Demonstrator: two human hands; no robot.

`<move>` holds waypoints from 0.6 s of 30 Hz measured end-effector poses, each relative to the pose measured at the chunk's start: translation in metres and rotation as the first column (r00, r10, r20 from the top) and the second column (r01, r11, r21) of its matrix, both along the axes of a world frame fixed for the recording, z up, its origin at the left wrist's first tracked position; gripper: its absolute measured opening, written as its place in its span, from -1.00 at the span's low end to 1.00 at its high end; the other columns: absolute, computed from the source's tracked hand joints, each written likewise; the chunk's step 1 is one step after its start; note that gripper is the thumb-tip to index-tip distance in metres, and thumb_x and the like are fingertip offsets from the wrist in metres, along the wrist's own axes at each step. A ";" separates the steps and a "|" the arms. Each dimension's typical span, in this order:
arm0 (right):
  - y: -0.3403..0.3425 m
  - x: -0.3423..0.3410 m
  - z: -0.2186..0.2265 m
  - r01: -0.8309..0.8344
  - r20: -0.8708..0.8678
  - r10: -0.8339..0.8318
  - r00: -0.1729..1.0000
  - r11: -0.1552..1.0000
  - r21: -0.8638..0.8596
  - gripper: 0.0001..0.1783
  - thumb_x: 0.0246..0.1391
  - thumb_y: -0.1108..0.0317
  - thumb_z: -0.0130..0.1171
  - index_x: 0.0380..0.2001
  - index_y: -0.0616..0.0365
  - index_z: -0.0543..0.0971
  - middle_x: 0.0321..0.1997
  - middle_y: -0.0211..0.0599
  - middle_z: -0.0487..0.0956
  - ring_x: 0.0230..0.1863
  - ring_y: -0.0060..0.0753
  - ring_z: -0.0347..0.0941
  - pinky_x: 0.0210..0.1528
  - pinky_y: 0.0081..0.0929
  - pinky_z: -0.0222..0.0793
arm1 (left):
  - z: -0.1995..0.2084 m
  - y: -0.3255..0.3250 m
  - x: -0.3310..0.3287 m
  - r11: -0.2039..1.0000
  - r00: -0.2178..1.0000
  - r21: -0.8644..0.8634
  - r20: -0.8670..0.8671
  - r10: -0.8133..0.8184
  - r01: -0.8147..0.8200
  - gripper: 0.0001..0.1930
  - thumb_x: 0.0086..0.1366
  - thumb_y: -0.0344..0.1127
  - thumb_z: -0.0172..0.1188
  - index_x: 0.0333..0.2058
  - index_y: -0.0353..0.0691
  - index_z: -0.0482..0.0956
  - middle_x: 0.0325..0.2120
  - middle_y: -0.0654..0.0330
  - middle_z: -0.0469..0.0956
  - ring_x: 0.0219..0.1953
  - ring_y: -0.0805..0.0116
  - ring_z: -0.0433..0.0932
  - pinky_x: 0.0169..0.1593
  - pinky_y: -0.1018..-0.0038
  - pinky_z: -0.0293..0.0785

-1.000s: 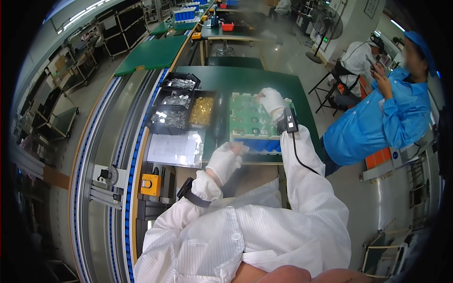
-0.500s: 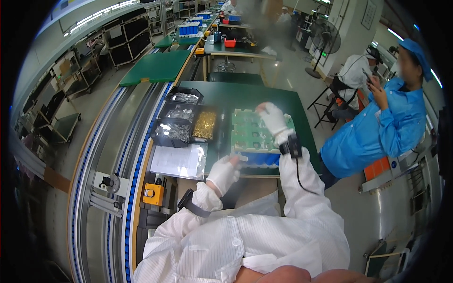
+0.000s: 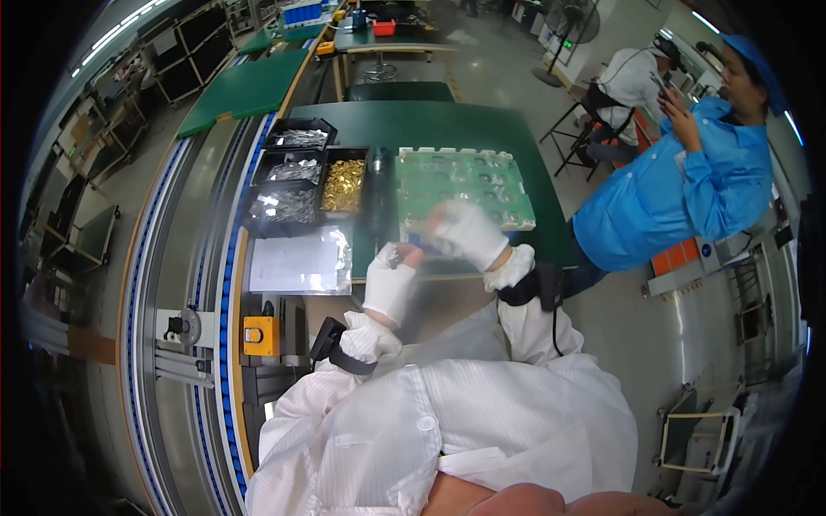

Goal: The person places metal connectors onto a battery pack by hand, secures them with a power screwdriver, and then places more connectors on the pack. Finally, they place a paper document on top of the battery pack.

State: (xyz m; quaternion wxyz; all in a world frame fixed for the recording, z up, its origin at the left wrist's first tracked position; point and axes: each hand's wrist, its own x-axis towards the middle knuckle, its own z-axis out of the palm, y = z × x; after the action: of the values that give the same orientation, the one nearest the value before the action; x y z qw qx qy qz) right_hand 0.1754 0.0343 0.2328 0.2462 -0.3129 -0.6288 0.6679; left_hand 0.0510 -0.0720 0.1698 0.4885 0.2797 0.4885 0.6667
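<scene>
My left hand (image 3: 391,282), in a white glove with bare fingertips, is near the front edge of the green table. Its fingers are curled together; whatever they hold is too small to make out. To its right, my right hand (image 3: 467,234), gloved the same way, hangs over the near edge of a green circuit board panel (image 3: 460,185). Motion smears its fingertips, so their grip is unclear. The panel lies flat, its near side partly covered by the right hand. A little blue shows beneath it.
Black bins of silvery metal parts (image 3: 288,205) and a bin of gold-coloured parts (image 3: 344,185) stand left of the panel. Papers in a clear sleeve (image 3: 301,262) lie nearer me. A conveyor (image 3: 194,258) runs along the left. A person in blue (image 3: 680,198) stands at the right.
My right hand has come back from over the panel toward my left hand. A small pale strip beside the left fingertips is no longer visible. The whole view has tilted.
</scene>
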 end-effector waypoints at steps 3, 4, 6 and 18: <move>0.020 0.004 -0.003 -0.198 -0.593 -0.126 0.795 0.871 -0.450 -0.80 0.20 0.20 0.02 -0.38 0.05 0.53 -0.52 -0.45 0.53 -0.64 -0.68 0.26 -0.67 -0.76 0.12 | -0.013 -0.002 0.015 0.988 0.969 0.048 -0.206 -0.136 0.148 -0.92 0.24 -0.33 0.15 -0.38 -0.18 0.50 -0.69 0.46 0.32 -0.72 0.68 0.18 -0.65 0.70 0.04; 0.030 0.005 -0.001 -0.504 -0.779 -0.204 0.592 0.661 -0.556 -0.74 0.22 0.14 -0.03 -0.37 0.04 0.54 -0.51 -0.45 0.54 -0.65 -0.67 0.23 -0.67 -0.74 0.11 | -0.002 -0.007 0.020 0.964 0.936 0.016 -0.247 -0.253 0.264 -0.90 0.23 -0.36 0.14 -0.31 -0.22 0.54 -0.60 0.44 0.40 -0.62 0.70 0.25 -0.56 0.72 0.16; 0.035 0.009 -0.002 -0.482 -0.773 -0.310 0.554 0.637 -0.601 -0.71 0.25 0.13 -0.08 -0.35 0.04 0.54 -0.49 -0.45 0.56 -0.65 -0.65 0.21 -0.66 -0.72 0.11 | -0.014 -0.004 0.032 0.912 0.878 0.119 -0.344 -0.333 0.393 -0.82 0.23 -0.36 0.16 -0.20 -0.24 0.54 -0.47 0.39 0.48 -0.48 0.67 0.35 -0.39 0.70 0.29; 0.071 0.040 -0.006 -0.275 -0.758 -0.593 0.271 0.707 -0.652 -0.66 0.27 0.10 -0.14 -0.38 0.02 0.54 -0.45 -0.44 0.62 -0.70 -0.65 0.20 -0.72 -0.67 0.08 | -0.003 0.022 0.074 0.875 0.851 0.053 -0.267 -0.452 0.481 -0.73 0.18 -0.38 0.22 -0.14 -0.29 0.49 -0.40 0.32 0.50 -0.37 0.57 0.40 -0.23 0.61 0.37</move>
State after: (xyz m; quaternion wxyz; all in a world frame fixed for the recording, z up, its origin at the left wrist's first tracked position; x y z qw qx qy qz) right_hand 0.2149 0.1049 0.2271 0.5079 0.0138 -0.0197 0.8611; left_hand 0.1249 -0.0498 0.1670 0.5541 0.4988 0.4225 0.5155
